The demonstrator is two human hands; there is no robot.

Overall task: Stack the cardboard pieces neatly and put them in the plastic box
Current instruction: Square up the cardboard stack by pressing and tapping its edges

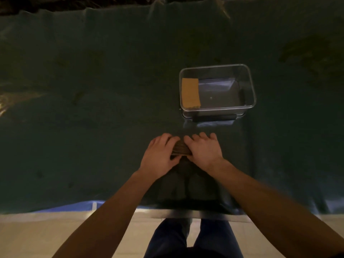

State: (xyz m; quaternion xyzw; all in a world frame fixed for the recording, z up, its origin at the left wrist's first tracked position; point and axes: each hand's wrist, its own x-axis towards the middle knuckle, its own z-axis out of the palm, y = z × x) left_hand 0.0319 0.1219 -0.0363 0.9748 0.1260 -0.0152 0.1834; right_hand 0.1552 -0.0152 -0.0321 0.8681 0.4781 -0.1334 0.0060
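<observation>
1. Cardboard pieces (181, 148) sit in a small brown stack on the dark green cover of the desk (93, 108), close to its near edge and pressed between both hands.
2. At the very bottom of the view are the person's dark trousers (193, 237) over a pale floor (37, 237) (a strip of blue shows along the cover's near edge).
3. Both bare forearms reach forward from the lower corners and meet at the stack.
4. Left hand (160, 153) clasps the stack's left side, fingers (168, 139) curled over the top and thumb against the near edge.
5. Right hand (203, 148) clasps the stack's right side, fingers spread across the top and pointing away, thumb tucked at the near edge; only a narrow band of layered cardboard shows between the two hands.
6. Farther off and a little to the right stands the clear plastic box (249, 86), well apart from the hands, with its dark-gripped handle (214, 117) folded down on the near side.
7. Inside the box, one tan cardboard piece (190, 93) lies against the left wall (the remaining floor of the box is bare).
</observation>
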